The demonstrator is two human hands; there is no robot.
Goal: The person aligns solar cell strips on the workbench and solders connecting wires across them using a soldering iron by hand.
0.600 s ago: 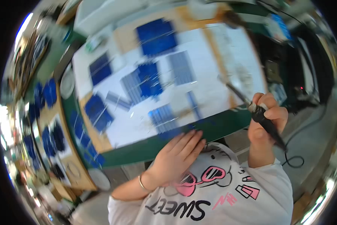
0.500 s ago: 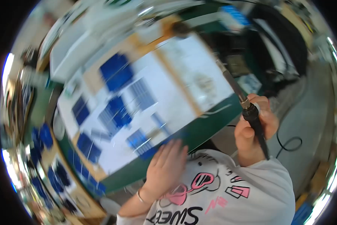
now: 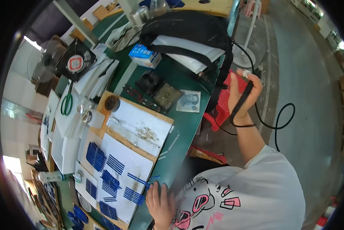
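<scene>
My right hand (image 3: 252, 90) is raised beyond the table's right edge, its fingers wrapped round the black handle of a soldering iron (image 3: 241, 101). The iron points up and away, and its cable hangs below my wrist. My left hand (image 3: 160, 203) lies with fingers stretched at the front edge of the table. Its fingertips are by dark blue strips (image 3: 133, 195), which look like solar cell pieces. More blue strips (image 3: 110, 183) are in groups on the white work board (image 3: 135, 161).
On the green table (image 3: 179, 147) stand a round brown tin (image 3: 112, 103), a soldering iron stand (image 3: 149, 82), a banknote (image 3: 188, 101), a blue-and-white box (image 3: 145, 55) and a black bag (image 3: 187, 28). Green scissors (image 3: 67, 101) lie farther left. A red stool (image 3: 221, 101) stands beside the table.
The view has swung to the right. My right hand with the soldering iron has turned away toward the bag's side; my left hand stays by the table's front edge.
</scene>
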